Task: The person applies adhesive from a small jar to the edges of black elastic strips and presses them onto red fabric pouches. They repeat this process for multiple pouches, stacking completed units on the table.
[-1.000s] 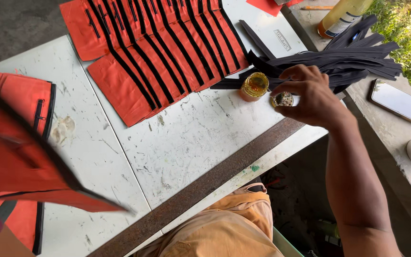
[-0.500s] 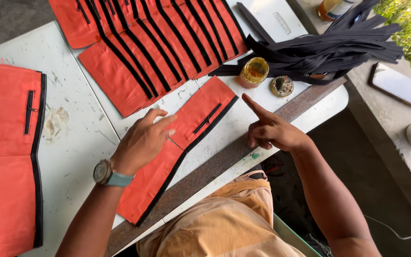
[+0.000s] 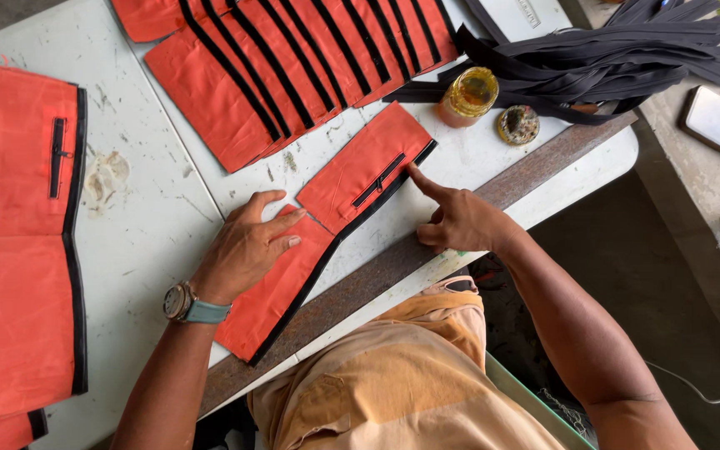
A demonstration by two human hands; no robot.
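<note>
With the long orange fabric panel edged in black binding [image 3: 327,233] lying diagonally near the white table's [image 3: 152,233] front edge, the left hand [image 3: 247,250] presses it flat, fingers spread, gripping nothing, while the right hand [image 3: 460,221], otherwise curled and empty, runs its extended forefinger along the black edge, apparently smoothing the trim down.

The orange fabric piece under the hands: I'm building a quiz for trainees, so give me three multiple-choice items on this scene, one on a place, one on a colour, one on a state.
1. Where does the small open jar stand?
A. beside the pile of black strips
B. on the floor
C. in the left hand

2. What colour is the edging on the orange fabric piece?
A. white
B. black
C. yellow

3. How is the left hand placed?
A. clenched in the air
B. gripping the jar
C. flat on the fabric piece

Answers: 1 A, the jar sits on the table next to the strips. 2 B, a dark band runs along its edge. 3 C, its palm presses down while the right hand points its forefinger at the edge.
</note>
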